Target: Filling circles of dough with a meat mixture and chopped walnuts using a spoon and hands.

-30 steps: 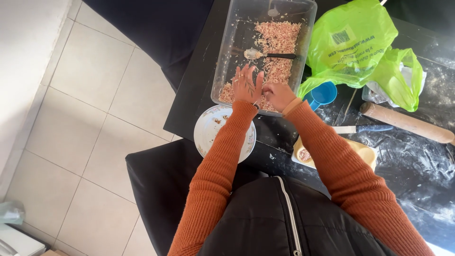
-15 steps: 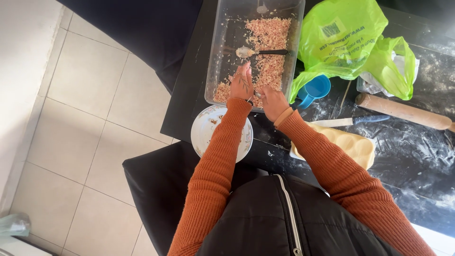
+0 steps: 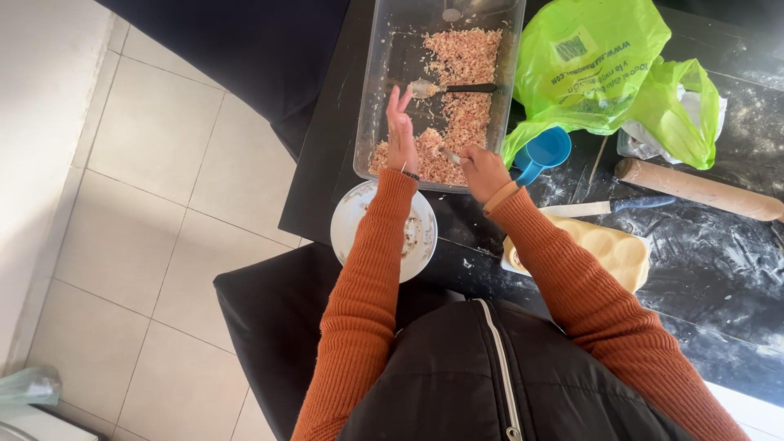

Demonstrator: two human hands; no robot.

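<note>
while we look down from the head view, the far left is pale floor tile (image 3: 155, 212), and a black chair seat (image 3: 269, 327) sits under us against the dark table (image 3: 327, 163). next comes a white plate (image 3: 353, 220) at the table edge, smeared with bits of food and partly covered by our left sleeve. our left hand (image 3: 400, 135) is raised over the near end of a clear plastic tub (image 3: 371, 106), fingers straight and together, palm turned sideways, released and gripping nothing; it hovers right at the pinkish minced filling (image 3: 461, 90) heaped in the tub, and we cannot tell whether it touches it. a spoon (image 3: 445, 87) lies in the tub further in, its bowl resting on the filling just beyond the left fingertips. our right hand (image 3: 483, 170) is at the tub's near rim, curled closed around a small utensil whose metal tip (image 3: 451, 155) pokes into the filling; what kind of utensil it is we cannot make out. just right of that hand stands a blue cup (image 3: 545, 151), tucked under a bright green plastic bag (image 3: 588, 73). nearer to us, beside the right forearm, lies a pale yellow sheet of dough (image 3: 612, 249) pressed into rounded bumps. a knife (image 3: 608, 207) with a dark handle lies just beyond it, and a wooden rolling pin (image 3: 698, 189) rests at the far right on the floury tabletop.
</note>
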